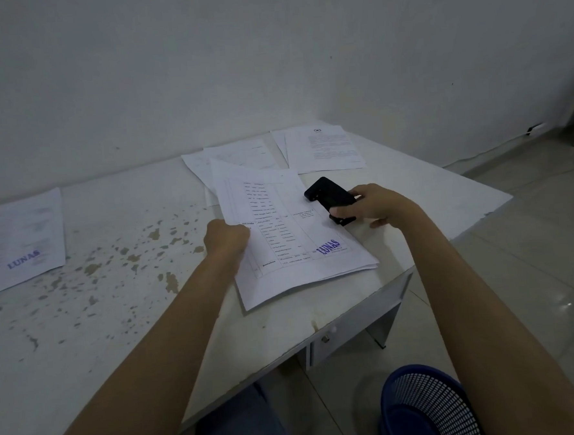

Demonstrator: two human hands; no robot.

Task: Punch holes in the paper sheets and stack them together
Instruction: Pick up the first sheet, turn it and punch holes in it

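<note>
While the left hand (226,236) grips the left edge of a small stack of printed sheets (290,237) near the middle of the frame, its fingers are curled round the paper so that the knuckles face the camera. That stack lies tilted across the near right part of the white table (115,295), its top page showing a table of text and a purple "LUNAS" stamp near its lower right corner. Just right of it, the right hand (380,205) holds a black hole punch (331,197), fingers wrapped over the punch's right end and the thumb low beside it. The punch sits at the stack's right edge, touching or overlapping the paper; whether the sheets are actually inside its slot I cannot tell.

Above the stack, toward the upper centre, several loose sheets (235,156) lie fanned and overlapping, and further right another printed page (325,147) rests near the table's far corner. At the left edge of the frame a separate stamped sheet (21,240) lies flat. The tabletop's paint is chipped in brown flecks at centre left. A blue mesh basket (428,407) stands on the tiled floor at lower right.
</note>
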